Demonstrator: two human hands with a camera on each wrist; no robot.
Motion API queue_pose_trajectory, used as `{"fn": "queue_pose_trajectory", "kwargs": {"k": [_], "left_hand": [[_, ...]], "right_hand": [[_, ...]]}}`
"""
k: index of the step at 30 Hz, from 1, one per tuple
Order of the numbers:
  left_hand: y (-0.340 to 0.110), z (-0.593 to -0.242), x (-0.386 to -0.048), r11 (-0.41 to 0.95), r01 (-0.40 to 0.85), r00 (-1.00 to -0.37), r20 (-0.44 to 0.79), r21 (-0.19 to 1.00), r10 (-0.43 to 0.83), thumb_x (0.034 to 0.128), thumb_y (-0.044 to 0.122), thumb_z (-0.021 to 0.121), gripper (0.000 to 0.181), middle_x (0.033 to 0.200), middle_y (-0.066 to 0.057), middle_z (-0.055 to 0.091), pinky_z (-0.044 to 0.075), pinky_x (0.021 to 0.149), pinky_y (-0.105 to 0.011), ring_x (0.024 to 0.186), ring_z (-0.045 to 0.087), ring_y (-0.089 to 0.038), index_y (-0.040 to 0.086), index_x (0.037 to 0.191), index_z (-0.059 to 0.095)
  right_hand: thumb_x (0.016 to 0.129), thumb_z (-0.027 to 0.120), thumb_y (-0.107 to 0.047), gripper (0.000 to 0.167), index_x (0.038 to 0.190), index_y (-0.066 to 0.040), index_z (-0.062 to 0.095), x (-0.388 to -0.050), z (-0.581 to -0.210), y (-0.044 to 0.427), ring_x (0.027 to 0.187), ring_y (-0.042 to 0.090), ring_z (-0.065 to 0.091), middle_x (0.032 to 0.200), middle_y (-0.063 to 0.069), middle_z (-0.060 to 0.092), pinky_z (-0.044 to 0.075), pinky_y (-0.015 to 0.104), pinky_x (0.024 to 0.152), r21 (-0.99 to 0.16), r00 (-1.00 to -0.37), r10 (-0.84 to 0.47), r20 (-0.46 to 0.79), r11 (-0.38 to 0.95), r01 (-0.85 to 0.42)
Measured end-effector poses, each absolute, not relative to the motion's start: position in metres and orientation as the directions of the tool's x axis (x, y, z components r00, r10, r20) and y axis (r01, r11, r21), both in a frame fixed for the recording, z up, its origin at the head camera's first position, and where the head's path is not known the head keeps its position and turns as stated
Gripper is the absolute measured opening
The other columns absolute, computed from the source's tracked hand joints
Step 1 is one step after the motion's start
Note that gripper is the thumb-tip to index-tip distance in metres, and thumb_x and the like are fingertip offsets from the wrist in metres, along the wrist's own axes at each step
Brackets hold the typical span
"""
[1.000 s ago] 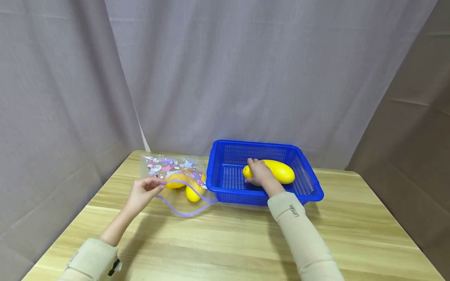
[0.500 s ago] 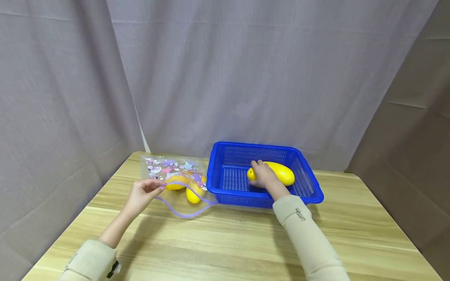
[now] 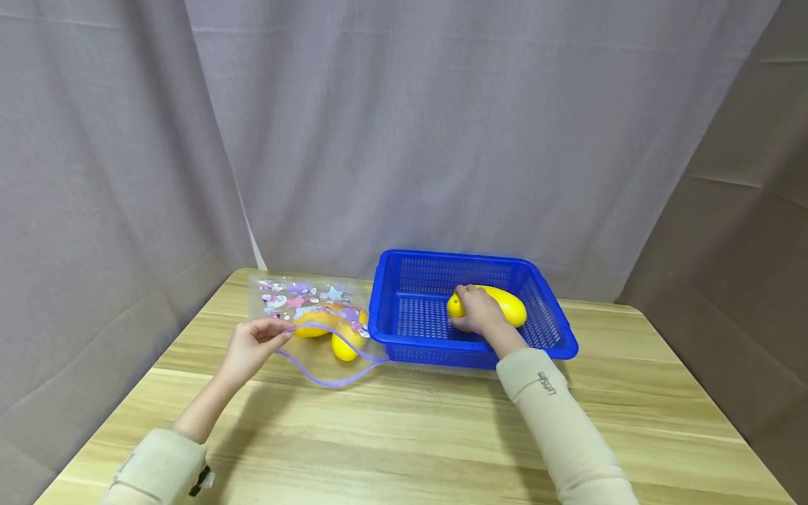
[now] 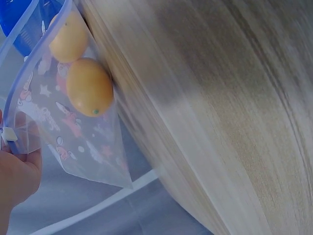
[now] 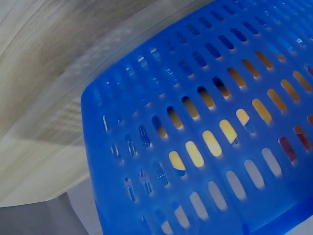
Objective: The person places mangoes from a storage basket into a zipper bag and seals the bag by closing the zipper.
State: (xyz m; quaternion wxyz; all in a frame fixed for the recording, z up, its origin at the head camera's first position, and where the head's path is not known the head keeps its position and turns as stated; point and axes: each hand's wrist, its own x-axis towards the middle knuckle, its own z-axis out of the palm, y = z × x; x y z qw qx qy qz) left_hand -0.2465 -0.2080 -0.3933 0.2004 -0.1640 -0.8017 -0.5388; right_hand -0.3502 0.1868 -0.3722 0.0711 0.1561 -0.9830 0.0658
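Between thumb and fingers, my left hand [image 3: 250,348] pinches the purple edge of a clear printed zip bag [image 3: 328,384], whose mouth gapes toward me. Two yellow fruits [image 3: 345,345] lie inside the bag; in the left wrist view they look like rounded yellow fruits [image 4: 90,87], and a white slider [image 4: 9,134] sits by the fingers. My right hand [image 3: 481,313] is inside the blue basket [image 3: 442,345], its fingers curled round a small yellow fruit [image 3: 454,306]. Against that hand lies a large yellow fruit [image 3: 510,307]. Basket wall [image 5: 146,112] hides the hand in the right wrist view.
The wooden table [image 3: 379,435] carries the bag at the left and the basket beside it, near the back edge. Behind the table hangs a grey curtain [image 3: 404,140], with more cloth at both sides.
My right hand has shifted a little to the right within the basket, and the small yellow fruit has moved with it. My left hand keeps its pinch on the bag.
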Motion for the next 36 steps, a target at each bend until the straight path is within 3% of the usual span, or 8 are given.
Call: {"fn": "queue_pose_trajectory", "kwargs": {"k": [13, 22, 32, 34, 36], "left_hand": [[-0.211, -0.392, -0.244, 0.369, 0.481, -0.867, 0.495, 0.795, 0.064, 0.0823, -0.005, 0.066, 0.012, 0.092, -0.029, 0.068, 0.053, 0.067, -0.011, 0.074, 0.064, 0.003, -0.010, 0.093, 0.068], [-0.211, -0.391, -0.243, 0.376, 0.478, -0.868, 0.491, 0.794, 0.068, 0.0828, -0.004, 0.066, 0.012, 0.092, -0.028, 0.068, 0.052, 0.066, -0.010, 0.074, 0.062, 0.007, -0.010, 0.093, 0.067], [-0.212, -0.392, -0.243, 0.379, 0.496, -0.855, 0.515, 0.781, 0.060, 0.0820, -0.004, 0.067, 0.012, 0.089, -0.028, 0.068, 0.052, 0.065, -0.010, 0.072, 0.060, 0.008, -0.010, 0.092, 0.068], [-0.211, -0.391, -0.243, 0.374, 0.502, -0.853, 0.518, 0.780, 0.063, 0.0819, -0.004, 0.067, 0.012, 0.088, -0.025, 0.069, 0.052, 0.065, -0.010, 0.072, 0.060, 0.008, -0.010, 0.092, 0.068], [-0.211, -0.391, -0.243, 0.366, 0.500, -0.855, 0.514, 0.785, 0.065, 0.0816, -0.005, 0.067, 0.011, 0.084, -0.013, 0.073, 0.052, 0.064, -0.010, 0.072, 0.061, 0.008, -0.010, 0.092, 0.068]], "right_hand": [[0.076, 0.073, -0.021, 0.057, 0.123, -0.002, 0.048, -0.345, -0.368, 0.195, 0.096, 0.035, 0.055, 0.109, 0.020, 0.057, 0.050, 0.047, 0.083, -0.162, -0.920, -0.340, 0.192, 0.914, -0.372], [0.080, 0.070, -0.023, 0.055, 0.129, -0.005, 0.053, -0.340, -0.369, 0.195, 0.106, 0.038, 0.052, 0.122, 0.023, 0.054, 0.049, 0.050, 0.089, -0.153, -0.904, -0.374, 0.205, 0.900, -0.407], [0.080, 0.074, -0.026, 0.050, 0.121, -0.004, 0.054, -0.337, -0.368, 0.185, 0.101, 0.035, 0.052, 0.112, 0.020, 0.060, 0.050, 0.047, 0.086, -0.174, -0.867, -0.379, 0.322, 0.877, -0.448], [0.080, 0.075, -0.025, 0.049, 0.119, -0.004, 0.055, -0.335, -0.368, 0.185, 0.101, 0.036, 0.053, 0.111, 0.020, 0.060, 0.049, 0.047, 0.086, -0.174, -0.865, -0.373, 0.337, 0.878, -0.446], [0.079, 0.075, -0.022, 0.047, 0.118, -0.004, 0.055, -0.333, -0.369, 0.185, 0.102, 0.037, 0.054, 0.112, 0.021, 0.060, 0.049, 0.049, 0.088, -0.182, -0.864, -0.367, 0.345, 0.877, -0.445]]}}
